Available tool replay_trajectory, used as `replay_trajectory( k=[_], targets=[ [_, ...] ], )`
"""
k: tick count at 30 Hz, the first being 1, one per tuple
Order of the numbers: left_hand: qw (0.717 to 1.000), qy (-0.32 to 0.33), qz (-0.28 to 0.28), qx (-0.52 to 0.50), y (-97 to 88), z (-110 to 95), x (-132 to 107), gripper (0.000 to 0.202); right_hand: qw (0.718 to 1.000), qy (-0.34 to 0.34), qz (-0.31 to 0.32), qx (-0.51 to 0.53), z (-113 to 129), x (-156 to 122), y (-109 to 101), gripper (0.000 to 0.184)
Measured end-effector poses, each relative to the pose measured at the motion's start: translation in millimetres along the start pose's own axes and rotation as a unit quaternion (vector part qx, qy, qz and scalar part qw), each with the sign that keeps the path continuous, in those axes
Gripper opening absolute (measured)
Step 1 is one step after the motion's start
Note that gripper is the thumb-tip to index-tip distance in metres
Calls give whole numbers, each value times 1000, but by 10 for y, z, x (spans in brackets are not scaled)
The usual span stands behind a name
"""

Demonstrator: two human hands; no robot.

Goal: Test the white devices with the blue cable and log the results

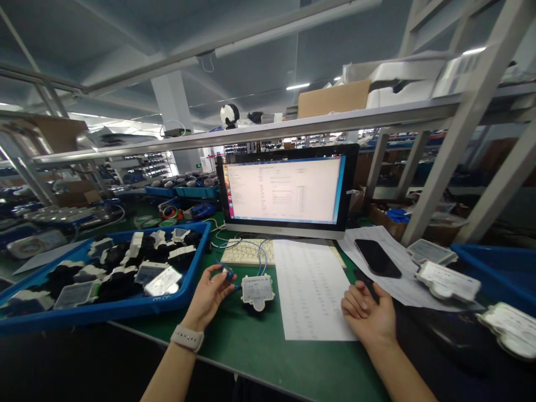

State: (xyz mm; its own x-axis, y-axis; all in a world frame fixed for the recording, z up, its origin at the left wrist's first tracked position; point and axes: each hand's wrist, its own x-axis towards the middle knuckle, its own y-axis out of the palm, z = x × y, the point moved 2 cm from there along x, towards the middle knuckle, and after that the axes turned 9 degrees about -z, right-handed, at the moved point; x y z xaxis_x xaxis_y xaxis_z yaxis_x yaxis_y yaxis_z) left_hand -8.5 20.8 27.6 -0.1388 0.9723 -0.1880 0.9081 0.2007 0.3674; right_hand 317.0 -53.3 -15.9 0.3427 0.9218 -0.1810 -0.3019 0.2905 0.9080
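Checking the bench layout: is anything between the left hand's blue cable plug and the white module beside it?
Nothing visible does. The left hand pinches the blue cable plug just left of the white module; between them show only green mat and a bit of that cable. The printed sheet lies beyond, by the right hand.

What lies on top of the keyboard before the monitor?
A blue cable loops over the keyboard, and a printed sheet covers its right end, so those keys are hidden.
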Motion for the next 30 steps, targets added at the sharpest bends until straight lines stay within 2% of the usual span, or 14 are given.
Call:
replay_trajectory(
  k=[4, 7, 9, 13, 16, 20, 30],
  targets=[
    [999, 12, -29, 5, 54, 29, -65, 49, 1000, -6, 0, 0, 5, 2, -7, 18],
    [998, 46, 6, 42, 104, 81, -88, 53, 1000, -7, -2, -1, 8, 6, -16, 18],
    [989, 105, 30, 95, 131, 118, -90, 58, 1000, -6, 2, -5, 11, 9, -23, 17],
    [946, 246, 41, 208, 165, 174, -90, 53, 1000, -5, 9, -15, 16, 13, -30, 17],
    [911, 305, 43, 273, 181, 198, -103, 43, 1000, -4, -2, -16, 15, 3, -21, 18],
    [893, 326, 46, 308, 181, 238, -95, 40, 1000, -4, -17, -14, 7, -8, -7, 18],
    [885, 344, 51, 309, 152, 306, -47, 38, 1000, -4, 0, -23, 6, 21, -27, 18]
  ],
)
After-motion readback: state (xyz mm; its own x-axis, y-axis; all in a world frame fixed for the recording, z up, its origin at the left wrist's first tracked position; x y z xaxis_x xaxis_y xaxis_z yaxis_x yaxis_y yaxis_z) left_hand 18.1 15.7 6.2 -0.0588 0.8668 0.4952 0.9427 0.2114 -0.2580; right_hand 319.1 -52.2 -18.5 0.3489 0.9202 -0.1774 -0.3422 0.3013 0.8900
